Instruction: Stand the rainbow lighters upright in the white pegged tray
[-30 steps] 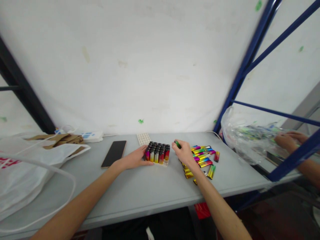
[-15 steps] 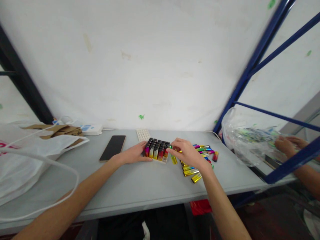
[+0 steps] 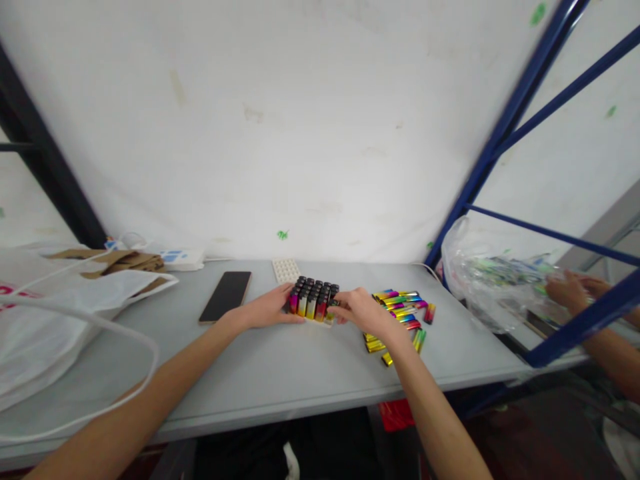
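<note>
Upright lighters (image 3: 311,305) with black tops and shiny coloured bodies stand packed in rows in a white tray (image 3: 319,324). My left hand (image 3: 270,308) is closed on the left end of this tray, fingers behind and thumb along the front. At the tray's right front corner, my right hand (image 3: 362,311) pinches a lighter (image 3: 331,317) by its top. That lighter is upright at the end of the front row, its body partly hidden by my fingers. Just right of this hand lies a loose pile of metallic lighters (image 3: 400,308), partly covered by my wrist.
A phone (image 3: 226,297) and a second white holder (image 3: 286,270) lie on the grey table (image 3: 280,380). White plastic bags (image 3: 75,313) and a cable are at left. Beyond the blue frame (image 3: 483,157) are a clear bag (image 3: 470,267) and another person's hands (image 3: 570,293).
My right hand has moved left to the tray's corner. The lighter it pinches, tilted beside the tray before, is now upright at the front row's end. My left hand stays in place.
</note>
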{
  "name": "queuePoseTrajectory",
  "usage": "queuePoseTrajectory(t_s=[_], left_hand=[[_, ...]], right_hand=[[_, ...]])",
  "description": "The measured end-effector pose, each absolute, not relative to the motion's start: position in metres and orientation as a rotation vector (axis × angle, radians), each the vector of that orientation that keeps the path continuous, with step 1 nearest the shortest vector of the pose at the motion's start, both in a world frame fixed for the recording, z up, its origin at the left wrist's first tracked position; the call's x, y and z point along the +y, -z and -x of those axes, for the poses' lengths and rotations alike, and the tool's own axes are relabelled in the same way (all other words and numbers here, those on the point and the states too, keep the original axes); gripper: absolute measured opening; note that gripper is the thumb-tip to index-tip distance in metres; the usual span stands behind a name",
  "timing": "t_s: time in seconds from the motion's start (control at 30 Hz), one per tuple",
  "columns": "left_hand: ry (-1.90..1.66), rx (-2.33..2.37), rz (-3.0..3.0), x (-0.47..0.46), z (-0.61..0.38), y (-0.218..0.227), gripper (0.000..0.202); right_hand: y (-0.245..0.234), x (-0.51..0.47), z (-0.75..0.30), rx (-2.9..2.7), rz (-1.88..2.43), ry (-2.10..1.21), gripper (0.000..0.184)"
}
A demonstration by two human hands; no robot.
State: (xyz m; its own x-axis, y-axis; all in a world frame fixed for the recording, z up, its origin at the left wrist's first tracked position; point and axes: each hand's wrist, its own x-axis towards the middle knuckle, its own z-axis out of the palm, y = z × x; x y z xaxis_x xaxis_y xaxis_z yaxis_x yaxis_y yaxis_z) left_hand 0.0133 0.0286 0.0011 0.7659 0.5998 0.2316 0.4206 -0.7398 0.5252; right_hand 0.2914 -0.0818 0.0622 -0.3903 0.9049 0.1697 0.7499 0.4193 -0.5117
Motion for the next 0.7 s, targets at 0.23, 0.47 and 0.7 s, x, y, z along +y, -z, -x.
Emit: queuePoseTrajectory(t_s=[0.23, 0.47, 0.7], left_hand=[[-0.537, 0.788, -2.517, 0.028, -0.014, -0.003, 0.080], [-0.520, 0.797, -2.517, 0.029, -0.014, -0.003, 0.081], [-0.516, 0.821, -2.505, 0.029, -0.014, -0.003, 0.084]], right_hand=[[-0.056, -0.077, -0.297, -2.221, 1.715, -0.288, 0.046], [-0.087, -0.114, -0.374, -2.091, 1.578, -0.434, 0.024], [-0.037, -0.175, -0.420, -2.227, 1.521, -0.297, 0.016]])
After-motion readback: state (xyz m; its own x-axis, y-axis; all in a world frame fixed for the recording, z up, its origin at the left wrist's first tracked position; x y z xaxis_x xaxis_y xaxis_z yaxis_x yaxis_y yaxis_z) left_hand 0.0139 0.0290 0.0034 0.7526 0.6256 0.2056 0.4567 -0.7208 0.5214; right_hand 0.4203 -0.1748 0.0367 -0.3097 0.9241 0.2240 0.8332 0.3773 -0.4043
